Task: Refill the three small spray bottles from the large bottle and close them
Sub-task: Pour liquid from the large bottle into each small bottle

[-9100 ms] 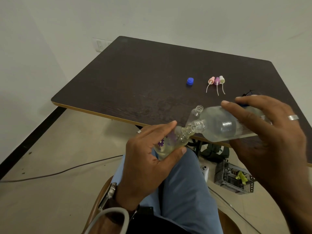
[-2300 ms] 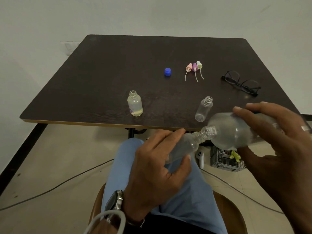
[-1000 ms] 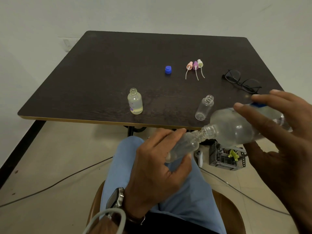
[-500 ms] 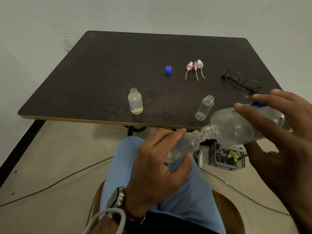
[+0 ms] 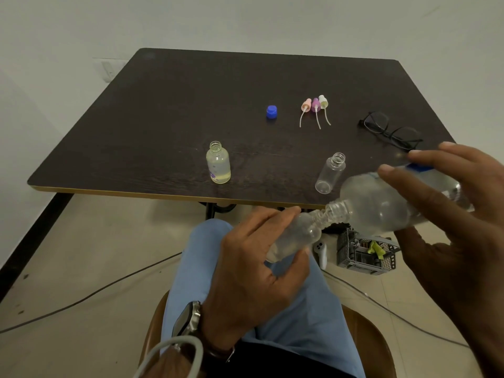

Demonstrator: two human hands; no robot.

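My left hand point(image 5: 253, 271) grips a small clear spray bottle point(image 5: 296, 236), tilted, in front of the table edge above my lap. My right hand point(image 5: 450, 219) grips the large clear bottle point(image 5: 381, 205), tipped almost flat with its open neck touching the small bottle's mouth. On the dark table point(image 5: 191, 105) stands a small uncapped bottle with yellowish liquid point(image 5: 218, 162). An empty uncapped small bottle point(image 5: 330, 173) stands to its right. Three spray tops point(image 5: 315, 107), pink, purple and white, lie side by side farther back. A blue cap point(image 5: 271, 112) lies left of them.
Black glasses point(image 5: 390, 130) lie at the table's right side. Below the table, on the tiled floor, sit a grey wire basket point(image 5: 364, 253), a white controller point(image 5: 321, 251) and cables. My knee in blue trousers point(image 5: 196, 257) is under my left hand.
Since 9.1 s ago the bottle with yellowish liquid came to stand on the table and my left hand holds another small bottle. Over the last second nothing has visibly moved.
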